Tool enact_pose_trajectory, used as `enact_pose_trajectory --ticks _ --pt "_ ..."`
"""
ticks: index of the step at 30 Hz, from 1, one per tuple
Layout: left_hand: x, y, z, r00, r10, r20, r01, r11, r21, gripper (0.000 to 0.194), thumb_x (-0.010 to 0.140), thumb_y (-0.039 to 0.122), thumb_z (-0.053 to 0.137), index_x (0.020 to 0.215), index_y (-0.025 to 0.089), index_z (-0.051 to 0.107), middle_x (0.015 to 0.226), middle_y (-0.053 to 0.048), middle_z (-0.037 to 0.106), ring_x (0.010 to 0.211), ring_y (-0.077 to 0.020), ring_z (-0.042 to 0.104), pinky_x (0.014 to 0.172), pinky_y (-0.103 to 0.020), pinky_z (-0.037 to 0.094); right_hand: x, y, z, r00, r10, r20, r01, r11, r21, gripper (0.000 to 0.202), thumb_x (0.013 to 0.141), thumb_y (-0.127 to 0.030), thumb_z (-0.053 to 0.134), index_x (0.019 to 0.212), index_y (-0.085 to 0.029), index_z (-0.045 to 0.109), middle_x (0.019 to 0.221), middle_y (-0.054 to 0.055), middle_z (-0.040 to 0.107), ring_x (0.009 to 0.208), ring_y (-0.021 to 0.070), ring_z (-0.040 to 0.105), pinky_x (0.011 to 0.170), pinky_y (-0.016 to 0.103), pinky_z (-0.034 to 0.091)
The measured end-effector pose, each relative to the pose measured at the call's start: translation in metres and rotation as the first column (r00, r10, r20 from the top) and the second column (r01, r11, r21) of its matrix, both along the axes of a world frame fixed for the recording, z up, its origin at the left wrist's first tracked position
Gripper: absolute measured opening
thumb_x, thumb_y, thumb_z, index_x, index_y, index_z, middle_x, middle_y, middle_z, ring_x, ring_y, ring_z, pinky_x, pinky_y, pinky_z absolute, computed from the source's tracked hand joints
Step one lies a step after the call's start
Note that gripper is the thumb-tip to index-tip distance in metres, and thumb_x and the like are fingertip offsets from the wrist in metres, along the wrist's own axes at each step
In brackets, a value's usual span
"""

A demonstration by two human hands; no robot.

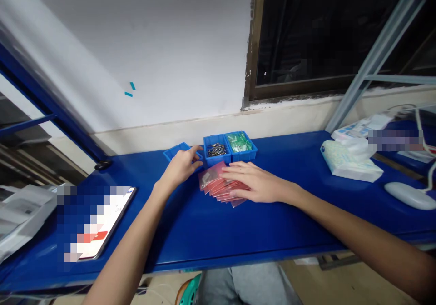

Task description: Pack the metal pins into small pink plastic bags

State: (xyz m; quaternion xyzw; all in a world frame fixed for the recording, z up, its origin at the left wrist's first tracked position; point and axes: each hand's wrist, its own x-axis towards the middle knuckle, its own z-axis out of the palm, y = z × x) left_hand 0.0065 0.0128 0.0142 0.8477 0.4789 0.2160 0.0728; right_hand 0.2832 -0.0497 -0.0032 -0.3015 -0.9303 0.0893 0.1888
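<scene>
My left hand reaches over a small blue bin, fingers and thumb apart, with nothing visible between them; it hides much of that bin's inside. My right hand lies fairly flat, fingers stretched out, on a fanned pile of pink-red clear plastic packets. Just behind the packets stands a blue bin of small metal pieces, too small to name exactly. Beside it on the right is a blue bin holding green plastic packets.
The blue tabletop runs along a wall. At left lies a tablet beside white packaging. At right are a tissue pack, a white mouse-shaped device with a cable, and a grey metal post.
</scene>
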Motion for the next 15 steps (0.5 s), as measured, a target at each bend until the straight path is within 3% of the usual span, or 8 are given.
enact_pose_trajectory --ticks 5,10,15 --pt "-0.007 0.002 0.001 0.985 -0.025 0.171 0.036 0.998 -0.058 0.038 0.079 0.014 0.06 0.116 0.023 0.062 0.088 -0.005 0.073 0.078 -0.0227 0.069 0.072 -0.033 0.049 -0.001 -0.003 -0.001 1.0 0.024 0.013 -0.024 1.0 -0.001 0.045 0.095 -0.043 0.056 0.136 -0.023 0.056 0.134 0.01 0.061 0.125 0.0269 0.049 0.104 0.046 0.039" --pt "-0.011 0.009 -0.005 0.888 -0.049 0.458 0.13 0.981 -0.146 0.036 0.071 0.011 0.071 0.104 0.025 0.07 0.079 -0.004 0.072 0.075 -0.0237 0.067 0.071 -0.032 0.048 -0.002 -0.006 0.006 0.999 0.043 -0.025 -0.044 0.999 -0.026 0.039 0.093 -0.037 0.061 0.128 -0.022 0.06 0.127 0.011 0.061 0.12 0.0261 0.05 0.102 0.045 0.042" --pt "-0.002 0.006 -0.005 0.871 -0.067 0.487 0.144 0.982 -0.123 0.031 0.071 0.018 0.077 0.101 0.026 0.073 0.084 -0.005 0.072 0.08 -0.0251 0.065 0.076 -0.034 0.048 -0.003 -0.006 0.006 0.998 0.055 -0.009 -0.055 0.998 -0.024 0.034 0.093 -0.034 0.059 0.124 -0.021 0.06 0.125 0.011 0.061 0.117 0.0264 0.051 0.101 0.046 0.041"
